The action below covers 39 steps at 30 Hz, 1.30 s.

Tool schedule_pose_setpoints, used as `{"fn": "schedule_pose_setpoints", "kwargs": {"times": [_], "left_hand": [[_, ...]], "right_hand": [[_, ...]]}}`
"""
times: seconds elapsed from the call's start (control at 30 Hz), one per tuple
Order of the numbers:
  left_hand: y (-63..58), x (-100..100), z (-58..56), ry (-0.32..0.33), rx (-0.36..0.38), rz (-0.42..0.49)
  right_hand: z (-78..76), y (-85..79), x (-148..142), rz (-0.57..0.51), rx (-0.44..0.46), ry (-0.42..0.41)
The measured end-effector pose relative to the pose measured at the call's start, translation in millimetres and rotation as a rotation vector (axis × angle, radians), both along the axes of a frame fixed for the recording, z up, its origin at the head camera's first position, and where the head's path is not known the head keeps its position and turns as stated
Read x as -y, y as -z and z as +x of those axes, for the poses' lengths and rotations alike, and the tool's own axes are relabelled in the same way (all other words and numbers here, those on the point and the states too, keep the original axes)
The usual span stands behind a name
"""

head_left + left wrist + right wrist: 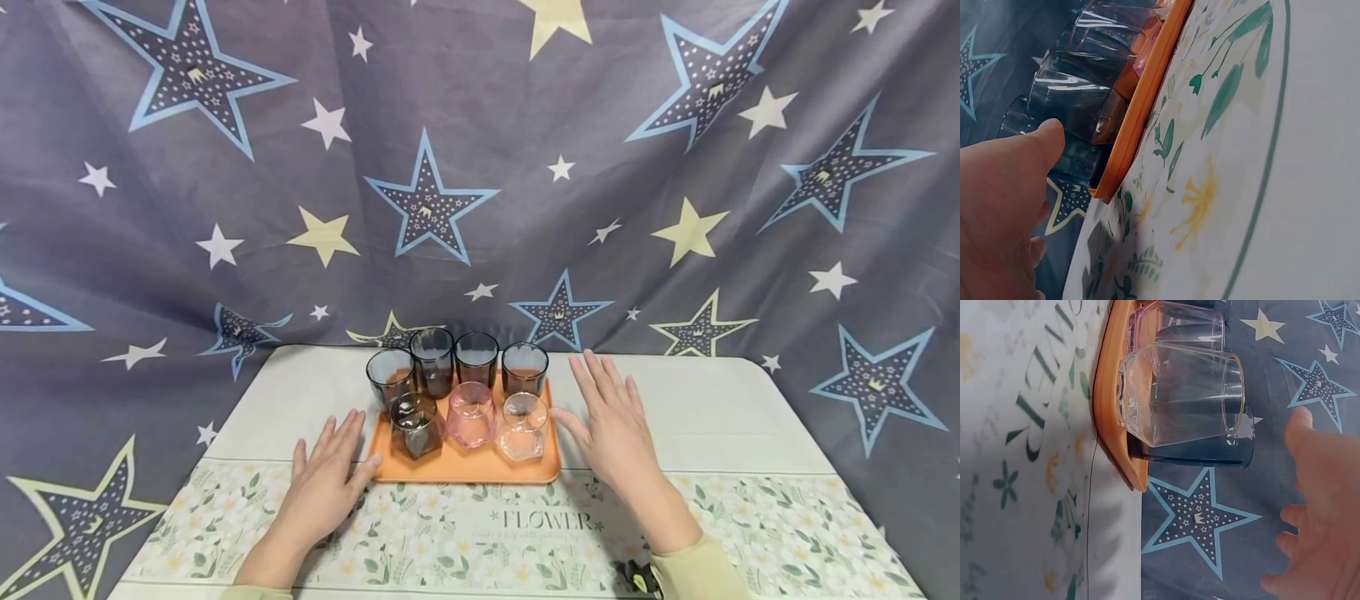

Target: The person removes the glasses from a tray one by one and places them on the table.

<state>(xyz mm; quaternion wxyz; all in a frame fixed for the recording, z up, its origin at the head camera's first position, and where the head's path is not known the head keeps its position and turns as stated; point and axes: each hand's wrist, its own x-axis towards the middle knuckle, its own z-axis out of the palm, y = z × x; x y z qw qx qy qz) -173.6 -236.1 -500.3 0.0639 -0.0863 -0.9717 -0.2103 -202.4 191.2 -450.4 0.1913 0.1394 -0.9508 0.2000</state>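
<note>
An orange tray (465,472) holds several glasses. Along its back stand bluish-grey tumblers, among them a left one (391,377) and a right one (525,369). In front are a dark hexagonal glass (417,427), a pink glass (471,415) and a clear glass (522,429) with a thin gold rim. My left hand (322,483) is beside the tray's left side, fingers extended and thumb toward its edge. On the other side, my right hand (611,425) has its fingers spread near the clear glass, holding nothing.
The tray sits on a table with a white cloth (712,408) and a floral band (420,533) lettered FLOWER. Behind it hangs a dark curtain (510,225) with stars. A small dark object (636,577) lies by the right sleeve.
</note>
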Motion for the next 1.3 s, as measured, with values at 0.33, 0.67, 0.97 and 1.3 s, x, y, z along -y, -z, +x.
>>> {"fn": "schedule_pose_setpoints", "kwargs": {"times": [0.33,0.67,0.97,1.3], "left_hand": [[12.7,-2,0.9,0.036,0.037,0.069],[23.1,-5,2.2,0.058,0.078,0.117],[27.1,-5,0.9,0.046,0.091,0.105],[29.4,-7,-2.9,0.038,0.118,0.071]], "right_hand": [[-9.2,2.1,9,-0.081,-0.030,-0.038],[-22.4,2.1,14,-0.143,-0.020,-0.073],[-36.9,-5.0,20,-0.197,0.049,-0.084],[-52.1,-8.8,23,-0.253,0.135,-0.086]]}}
